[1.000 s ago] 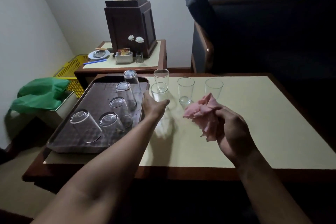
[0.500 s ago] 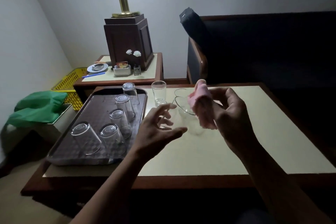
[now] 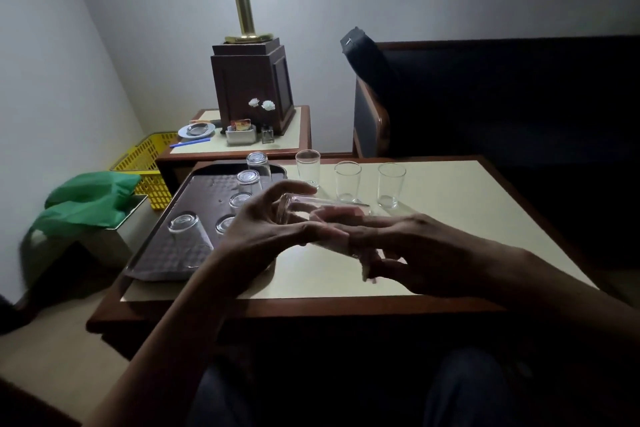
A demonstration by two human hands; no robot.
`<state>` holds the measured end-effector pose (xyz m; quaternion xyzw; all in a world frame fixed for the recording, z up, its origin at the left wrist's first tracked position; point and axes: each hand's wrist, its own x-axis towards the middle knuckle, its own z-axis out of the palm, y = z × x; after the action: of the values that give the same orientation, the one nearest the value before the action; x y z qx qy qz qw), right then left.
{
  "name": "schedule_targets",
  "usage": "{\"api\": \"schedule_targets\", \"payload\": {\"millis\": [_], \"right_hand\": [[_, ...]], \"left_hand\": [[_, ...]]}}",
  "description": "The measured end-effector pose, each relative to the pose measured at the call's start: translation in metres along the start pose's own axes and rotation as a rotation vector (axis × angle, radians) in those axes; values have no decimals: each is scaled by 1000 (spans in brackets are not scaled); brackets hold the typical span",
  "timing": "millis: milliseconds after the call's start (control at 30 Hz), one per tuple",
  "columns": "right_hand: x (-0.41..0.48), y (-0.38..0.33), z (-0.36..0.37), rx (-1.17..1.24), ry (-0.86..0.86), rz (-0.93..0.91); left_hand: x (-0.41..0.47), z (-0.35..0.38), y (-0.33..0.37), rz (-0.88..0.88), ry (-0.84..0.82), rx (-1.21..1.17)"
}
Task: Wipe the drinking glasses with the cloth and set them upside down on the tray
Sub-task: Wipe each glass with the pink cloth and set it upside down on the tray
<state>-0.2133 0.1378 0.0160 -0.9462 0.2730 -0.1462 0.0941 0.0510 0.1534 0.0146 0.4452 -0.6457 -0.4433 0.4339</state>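
Left hand [image 3: 263, 229] grips sideways glass [image 3: 304, 210], right hand [image 3: 415, 260] pinches cloth [image 3: 330, 218]; three upright glasses [image 3: 347, 180] behind.

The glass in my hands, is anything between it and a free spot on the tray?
Nothing visible. The glass, held sideways by the left hand, is just right of the tray; five upside-down glasses stand there, with bare tray left of them.

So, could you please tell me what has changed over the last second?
The left hand took one glass off the table, lifted it and tipped it on its side; the right hand brought the pink cloth to its mouth. Three upright glasses on the table and five upturned glasses on the tray stayed put.
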Motion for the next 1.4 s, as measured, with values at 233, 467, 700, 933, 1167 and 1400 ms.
{"api": "schedule_targets", "payload": {"millis": [233,467,700,933,1167,1400], "right_hand": [[-2,-19,13,-57,-65,35],[-5,-13,9,-336,41,-29],[-13,-17,-9,-523,91,-199],[3,-21,-3,-370,-205,138],[12,-26,-14,1079,-108,448],[8,-2,15,-237,123,-153]], "left_hand": [[-5,24,-14,-225,-31,-388],[-1,8,-4,-430,-118,-521],[-1,-1,0,-487,-142,-579],[4,6,-2,-230,-94,-408],[2,0,-23,113,-143,-372],[-1,9,-25,-280,-223,-476]]}}
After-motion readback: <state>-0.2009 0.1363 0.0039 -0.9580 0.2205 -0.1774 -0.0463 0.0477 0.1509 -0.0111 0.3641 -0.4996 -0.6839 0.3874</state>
